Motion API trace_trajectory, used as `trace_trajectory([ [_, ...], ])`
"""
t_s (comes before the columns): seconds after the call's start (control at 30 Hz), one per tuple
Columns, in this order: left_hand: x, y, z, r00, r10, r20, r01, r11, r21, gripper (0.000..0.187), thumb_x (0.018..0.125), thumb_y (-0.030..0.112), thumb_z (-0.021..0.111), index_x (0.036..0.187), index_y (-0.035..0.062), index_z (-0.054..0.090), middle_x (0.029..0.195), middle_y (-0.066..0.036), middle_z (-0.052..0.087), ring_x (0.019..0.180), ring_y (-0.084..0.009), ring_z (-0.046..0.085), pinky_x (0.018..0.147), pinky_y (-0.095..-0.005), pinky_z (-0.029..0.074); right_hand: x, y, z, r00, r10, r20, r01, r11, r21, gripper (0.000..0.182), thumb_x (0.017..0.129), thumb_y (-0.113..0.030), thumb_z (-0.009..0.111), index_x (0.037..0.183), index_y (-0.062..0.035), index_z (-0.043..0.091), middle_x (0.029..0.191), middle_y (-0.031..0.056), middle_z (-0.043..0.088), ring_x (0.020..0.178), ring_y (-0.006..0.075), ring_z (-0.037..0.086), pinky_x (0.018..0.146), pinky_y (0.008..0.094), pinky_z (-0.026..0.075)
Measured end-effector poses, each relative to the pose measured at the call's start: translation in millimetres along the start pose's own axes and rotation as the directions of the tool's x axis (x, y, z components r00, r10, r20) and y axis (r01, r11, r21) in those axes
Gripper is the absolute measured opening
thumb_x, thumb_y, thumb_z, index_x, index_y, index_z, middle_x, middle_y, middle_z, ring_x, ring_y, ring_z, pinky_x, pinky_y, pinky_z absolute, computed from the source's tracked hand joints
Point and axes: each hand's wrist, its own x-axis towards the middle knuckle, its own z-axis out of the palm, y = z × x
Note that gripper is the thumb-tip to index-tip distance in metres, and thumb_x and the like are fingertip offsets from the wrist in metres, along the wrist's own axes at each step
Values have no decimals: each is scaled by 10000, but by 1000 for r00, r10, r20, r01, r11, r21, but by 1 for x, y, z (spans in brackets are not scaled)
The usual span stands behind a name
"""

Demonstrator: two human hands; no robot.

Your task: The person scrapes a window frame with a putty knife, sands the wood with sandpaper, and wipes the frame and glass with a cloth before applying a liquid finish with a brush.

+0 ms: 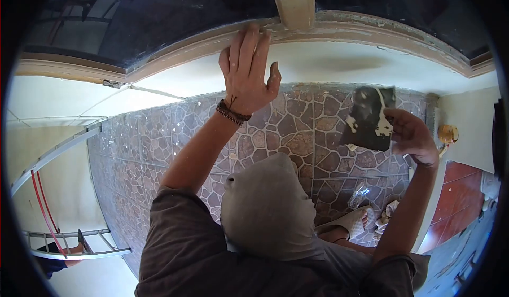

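My left hand [246,74] reaches up to the wooden window frame [185,46]. Its fingers are stretched out with the tips at the frame's lower bar, and the thumb stands apart. Nothing shows in that hand. Over on the right, my right hand [415,132] grips the edge of a dark flat board [369,124] between thumb and fingers. Smears of cream-coloured paste [383,123] lie on the board, which is held above the floor. Flaking, uneven patches mark the frame's surface right of the upright post [295,2].
Stone-patterned tiles [286,119] cover the floor, with pale specks on them. Metal ladder-like frames [53,151] stand at the left, near another person's leg [74,260]. A sandalled foot [352,223] is below, beside a crumpled cloth [388,215]. Dark glass [212,16] lies above the frame.
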Motion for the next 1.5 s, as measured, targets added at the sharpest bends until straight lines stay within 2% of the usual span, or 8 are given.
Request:
trace_trajectory([
  [0.4, 73, 68, 0, 954, 297, 46, -239, 843, -482, 341, 826, 61, 617, 1158, -13, 629, 1179, -155, 635, 1161, -328, 565, 1028, -453, 371, 33, -15, 9, 739, -635, -226, 302, 612, -731, 291, 832, -277, 785, 860, -15, 662, 708, -32, 534, 687, 72, 459, 641, 263, 378],
  [0.6, 106, 110, 71, 856, 451, 253, -361, 872, -331, 526, 821, 92, 638, 1322, -6, 514, 1489, -190, 387, 1381, -354, 365, 1140, -479, 308, -25, -34, -44, 894, -134, -428, -42, 925, -377, 273, 870, -224, 725, 989, 11, 654, 825, 55, 656, 790, 140, 586, 756, 292, 464],
  [0.83, 109, 122, 59, 933, 360, 1, -334, 867, -370, 409, 786, 137, 714, 1177, 44, 642, 1161, -131, 654, 1094, -305, 608, 962, -446, 407, -21, 138, -96, 857, 421, -298, -480, 440, -759, 411, 740, -306, 747, 1070, -65, 705, 1069, 170, 705, 947, 292, 683, 837, 403, 524],
  [0.93, 112, 123, 55, 927, 361, -100, -370, 840, -397, 281, 791, -9, 668, 1070, 16, 690, 1040, -117, 683, 970, -274, 652, 874, -374, 475, 5, 182, -90, 827, 149, -543, -561, 138, -816, 428, 782, -393, 691, 1014, -36, 720, 1012, 187, 714, 950, 315, 691, 830, 400, 536],
  [1.23, 122, 154, 57, 847, 473, 243, -204, 710, -674, 215, 791, 62, 689, 1006, 59, 675, 897, -109, 636, 789, -281, 640, 666, -373, 525, 66, 184, -64, 608, 226, -761, -745, 496, -447, 541, 784, -448, 702, 1020, 38, 692, 948, 199, 711, 845, 349, 706, 763, 431, 572],
  [1.3, 144, 165, 45, 827, 458, 326, -172, 758, -629, 197, 790, 96, 710, 979, 57, 669, 823, -110, 634, 725, -293, 640, 630, -366, 517, 50, 157, -89, 697, 448, -560, -489, 868, 87, 423, 782, -276, 744, 1053, 37, 657, 974, 182, 691, 807, 311, 711, 725, 415, 608],
  [1.4, 163, 176, 24, 797, 385, 465, -80, 831, -550, 298, 789, 159, 732, 1048, 45, 640, 844, -128, 645, 756, -309, 648, 663, -385, 512, -8, 44, -117, 709, -38, -704, 100, 994, 47, 220, 833, -54, 669, 1029, 42, 641, 908, 153, 689, 764, 255, 708, 647, 367, 624],
  [1.5, 164, 187, 12, 717, 260, 647, 86, 887, -453, 409, 813, 217, 738, 1149, 23, 608, 978, -170, 657, 899, -348, 645, 773, -407, 513, -46, -55, -134, 230, -601, -765, 463, 759, -457, 206, 894, -30, 638, 1084, 51, 635, 910, 103, 701, 813, 156, 671, 738, 286, 547],
])
